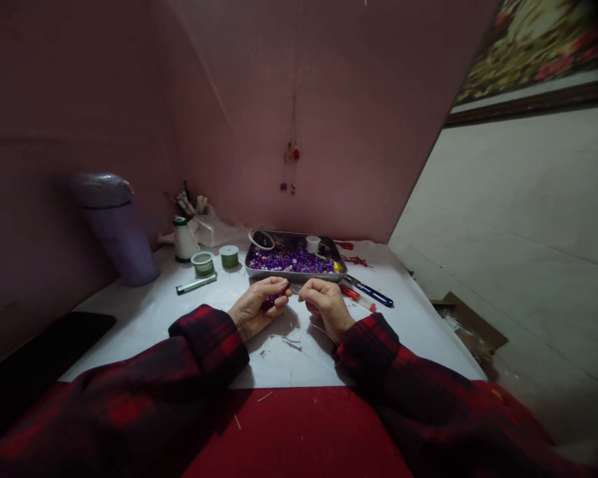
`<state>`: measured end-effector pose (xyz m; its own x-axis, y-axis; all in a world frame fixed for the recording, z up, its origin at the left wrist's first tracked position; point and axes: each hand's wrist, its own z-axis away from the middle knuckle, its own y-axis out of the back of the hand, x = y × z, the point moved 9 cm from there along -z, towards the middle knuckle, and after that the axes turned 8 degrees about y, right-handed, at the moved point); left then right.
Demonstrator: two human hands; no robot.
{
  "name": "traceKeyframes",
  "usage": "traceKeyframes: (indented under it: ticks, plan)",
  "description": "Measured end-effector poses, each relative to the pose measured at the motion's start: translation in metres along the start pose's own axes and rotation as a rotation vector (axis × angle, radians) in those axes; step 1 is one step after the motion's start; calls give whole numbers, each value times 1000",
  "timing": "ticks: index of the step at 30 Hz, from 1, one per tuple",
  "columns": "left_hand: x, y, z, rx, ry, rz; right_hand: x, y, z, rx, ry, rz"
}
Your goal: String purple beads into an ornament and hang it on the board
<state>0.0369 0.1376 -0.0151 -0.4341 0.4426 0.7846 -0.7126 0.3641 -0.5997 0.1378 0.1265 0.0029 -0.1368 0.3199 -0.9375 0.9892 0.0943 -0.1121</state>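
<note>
My left hand point(262, 305) is closed around a small cluster of purple beads point(270, 301), partly hidden by the fingers. Just to its right, my right hand point(327, 305) is pinched on a thin clear thread point(296, 289) that runs toward the beads. A loose length of that thread seems to hang below the right hand. Directly beyond both hands is a metal tray point(289, 275) filled with loose purple beads point(292, 255). A white cup and a white ring lie in the tray as well.
Green thread spools point(229, 257), a white thread cone point(183, 240) and a marker-like tube point(196, 285) stand left. Blue-handled snips point(373, 293) and a red tool point(357, 297) lie right of the tray. A tall purple bottle point(117, 229) is far left. Thread scraps point(292, 343) lie near me.
</note>
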Motion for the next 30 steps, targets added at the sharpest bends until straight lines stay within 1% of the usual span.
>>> traceKeyframes:
  ticks: [5,16,22,30]
  plan:
    - [0,1,1,15,-4,-10,1,1,0,12,-11,7]
    - [0,-2,1,4,-1,-25,2,1,0,8,-7,26]
    - [0,-1,0,13,4,-4,1,-1,0,-22,-7,19]
    - [0,-1,1,5,-5,-7,4,1,-2,-8,3,33]
